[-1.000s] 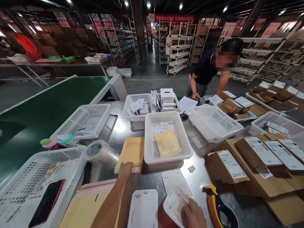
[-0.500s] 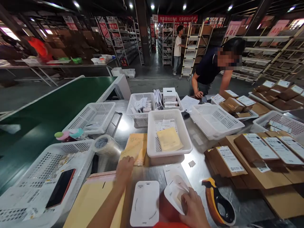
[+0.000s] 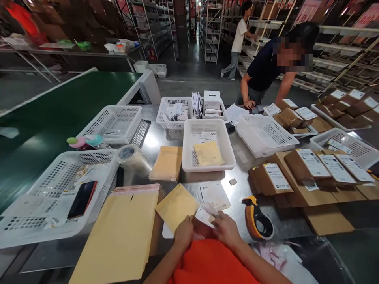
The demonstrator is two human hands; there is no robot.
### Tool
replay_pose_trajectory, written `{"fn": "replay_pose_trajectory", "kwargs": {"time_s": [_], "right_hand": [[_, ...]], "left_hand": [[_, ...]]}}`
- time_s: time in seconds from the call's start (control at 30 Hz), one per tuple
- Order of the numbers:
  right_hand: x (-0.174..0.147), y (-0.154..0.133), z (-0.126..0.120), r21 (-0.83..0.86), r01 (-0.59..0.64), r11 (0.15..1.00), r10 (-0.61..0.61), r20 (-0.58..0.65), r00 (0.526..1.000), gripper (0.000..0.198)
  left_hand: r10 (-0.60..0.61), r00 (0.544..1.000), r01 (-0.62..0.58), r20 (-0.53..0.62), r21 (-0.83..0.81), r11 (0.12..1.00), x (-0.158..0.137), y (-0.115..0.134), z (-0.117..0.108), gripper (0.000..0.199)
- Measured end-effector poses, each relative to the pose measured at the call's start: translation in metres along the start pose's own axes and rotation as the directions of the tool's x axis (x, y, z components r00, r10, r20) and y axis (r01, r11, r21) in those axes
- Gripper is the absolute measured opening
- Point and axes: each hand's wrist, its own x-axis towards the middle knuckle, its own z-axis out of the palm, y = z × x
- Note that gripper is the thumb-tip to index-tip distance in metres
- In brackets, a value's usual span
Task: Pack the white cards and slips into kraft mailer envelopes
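Yellow paper formed the envelope, which lay forward and left of the left hand, set askew; its long axis could not be determined. The left hand was the nearer one, its fingers closed on the lower right edge. Just to the right, the right hand gripped a white packet with clear film. Envelope print was illegible. Carton labels were too small to read; a sign showed "A0", last character unclear.

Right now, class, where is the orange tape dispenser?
In the head view, the orange tape dispenser lies right of centre, between the right hand and a labelled box.
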Motion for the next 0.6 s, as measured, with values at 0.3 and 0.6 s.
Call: {"fn": "replay_pose_trajectory", "kwargs": {"time_s": [0.3, 0.6], "right_hand": [[0.02, -0.005, 0.003, -0.149, 0.176, 0.973, -0.159, 0.124, 0.98, 0.027], [0.015, -0.01, 0.006, -0.255, 0.301, 0.919, -0.259, 0.188, 0.948, 0.026]], "left_hand": [[0.033, 0.997, -0.051, -0.063, -0.317, 0.947, 0.001, -0.008, -0.033, 0.011], [0.044, 0.996, -0.06, -0.077, -0.217, 0.974, -0.014, 0.01, -0.057, 0.04]]}}
